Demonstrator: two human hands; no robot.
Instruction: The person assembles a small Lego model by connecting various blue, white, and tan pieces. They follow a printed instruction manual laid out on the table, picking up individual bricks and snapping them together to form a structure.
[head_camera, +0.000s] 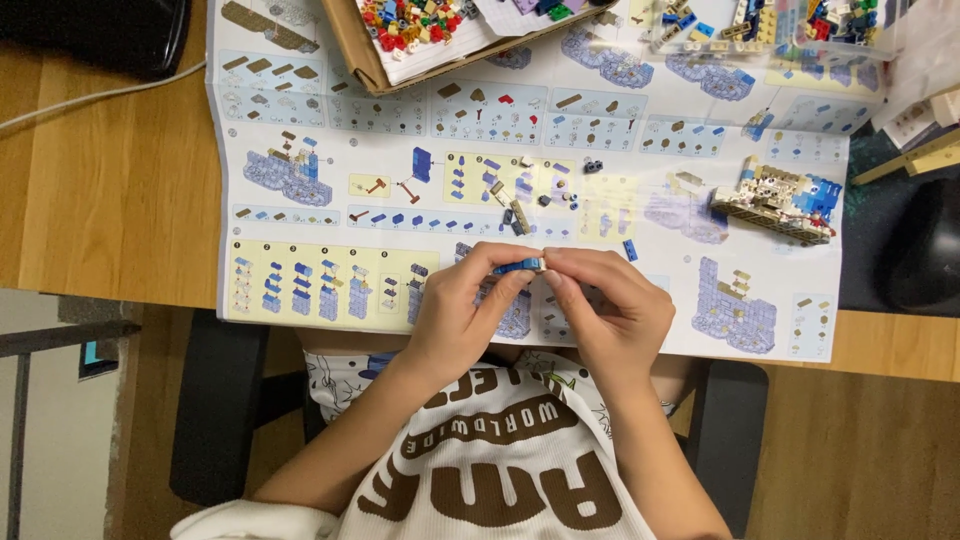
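Pinching a small blue plastic brick piece (520, 266) between both hands, left hand (462, 312) and right hand (612, 310), we keep it above the unfolded paper instruction sheet (300, 150) for reference.

Small blue brick piece (520, 266), level, above instruction sheet near table's front edge.

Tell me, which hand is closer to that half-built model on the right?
Right. The right hand lies below and to the left of the model, apart from it. The left hand is farther left. Both pinch a small blue piece.
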